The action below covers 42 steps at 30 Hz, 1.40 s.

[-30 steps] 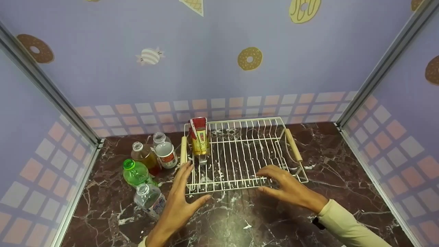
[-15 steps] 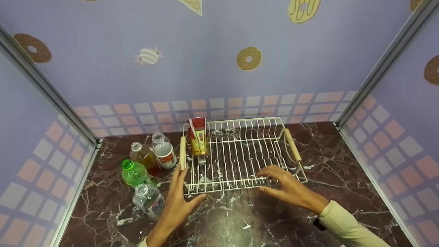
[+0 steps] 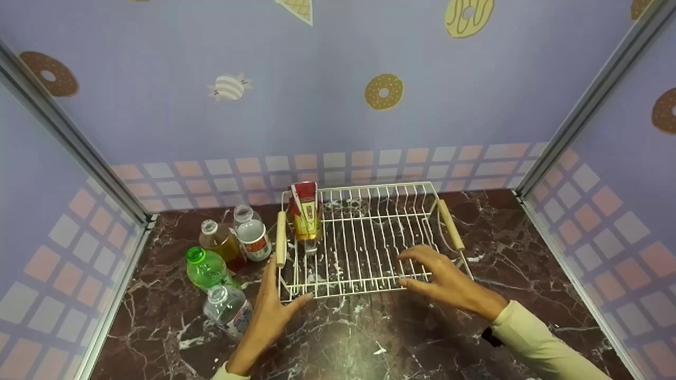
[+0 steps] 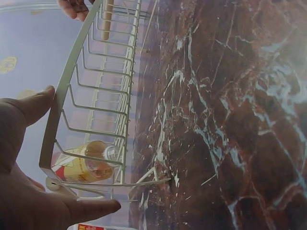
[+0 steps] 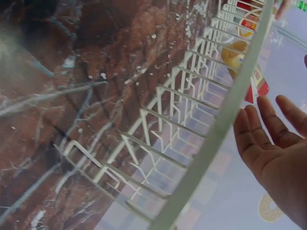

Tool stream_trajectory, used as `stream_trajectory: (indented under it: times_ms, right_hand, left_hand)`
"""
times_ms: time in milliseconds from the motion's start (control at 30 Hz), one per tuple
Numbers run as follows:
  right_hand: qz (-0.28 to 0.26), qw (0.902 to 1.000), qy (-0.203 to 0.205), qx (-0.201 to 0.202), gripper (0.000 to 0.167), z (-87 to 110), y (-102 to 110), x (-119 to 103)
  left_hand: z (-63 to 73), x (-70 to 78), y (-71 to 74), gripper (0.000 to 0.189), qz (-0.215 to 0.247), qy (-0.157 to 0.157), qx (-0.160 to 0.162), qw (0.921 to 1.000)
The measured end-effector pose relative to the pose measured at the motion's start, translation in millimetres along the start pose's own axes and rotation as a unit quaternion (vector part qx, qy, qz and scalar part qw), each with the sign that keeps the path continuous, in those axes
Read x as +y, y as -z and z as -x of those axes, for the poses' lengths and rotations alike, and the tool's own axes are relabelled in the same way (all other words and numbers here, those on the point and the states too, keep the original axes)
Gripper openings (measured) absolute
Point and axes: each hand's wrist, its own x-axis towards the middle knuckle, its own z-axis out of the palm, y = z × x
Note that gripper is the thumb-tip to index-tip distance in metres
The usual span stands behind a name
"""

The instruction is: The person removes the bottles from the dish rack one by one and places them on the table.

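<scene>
A cream wire dish rack [image 3: 369,291] with wooden handles stands on the counter. My left hand [image 3: 268,311] is at its front left corner, fingers straight along the left side and thumb against the front rim. In the left wrist view, thumb and fingers [image 4: 91,210] spread either side of that corner. My right hand [image 3: 443,279] hovers over the front rim toward the right, fingers loosely bent and holding nothing. A bottle with a red and yellow label [image 3: 306,219] sits neck-down in the rack's left end.
Left of the rack stand a clear bottle with a red and white label [image 3: 254,240], an amber-filled bottle [image 3: 227,248], a green bottle [image 3: 207,268] and another clear bottle [image 3: 229,311]. Patterned walls [image 3: 338,121] enclose the dark marbled counter [image 3: 359,338] at back and sides.
My left hand has shifted left and slightly down, from over the rack's corner to its outer left side. My right hand has barely moved. The rack and bottles stay in place.
</scene>
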Motion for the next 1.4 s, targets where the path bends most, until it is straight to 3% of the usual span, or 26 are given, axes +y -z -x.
stream_trajectory:
  times_ms: [267, 467, 833, 1167, 1400]
  right_hand:
    - [-0.019, 0.9993, -0.028, -0.017, 0.051, -22.9, 10, 2]
    - [-0.048, 0.9944, -0.088, -0.031, 0.060, -41.9, 21, 3]
    - [-0.115, 0.9794, -0.152, -0.066, 0.060, -77.1, 25, 9]
    - [-0.145, 0.9685, -0.185, -0.082, 0.066, -101.7, 32, 14]
    - [-0.130, 0.9700, -0.180, -0.100, 0.066, -117.4, 22, 18]
  left_hand:
    - [-3.1, -3.3, 0.5, 0.126, 0.041, 0.028, -0.015, 0.9986]
    - [-5.4, -5.2, -3.9, 0.133, 0.105, 0.038, -0.028, 0.9934]
    - [-2.3, -11.9, -2.4, 0.139, 0.091, 0.043, -0.028, 0.9945]
    - [-5.8, -12.0, -5.2, 0.138, 0.149, 0.021, -0.039, 0.9879]
    - [-5.9, -14.5, -7.4, 0.136, 0.154, 0.025, -0.040, 0.9870]
